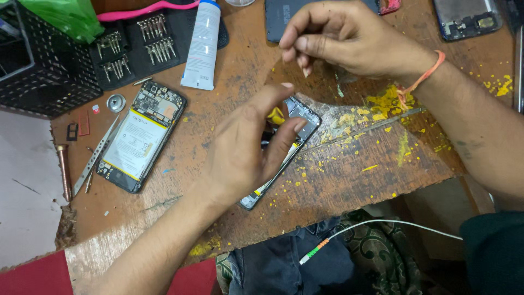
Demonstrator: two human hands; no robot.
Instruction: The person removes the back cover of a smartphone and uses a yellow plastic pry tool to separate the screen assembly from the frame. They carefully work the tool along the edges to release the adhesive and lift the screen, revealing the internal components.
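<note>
Two opened phones (143,136) (295,123), one white tube (202,46), one tweezers (97,157), two hands (245,147) (344,35).

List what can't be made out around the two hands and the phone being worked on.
- Head view: most of the opened phone lies under the left hand.
- Whatever the right hand pinches is too small to tell.
- The dark device above it is partly covered by that hand and cut by the top edge.
</note>
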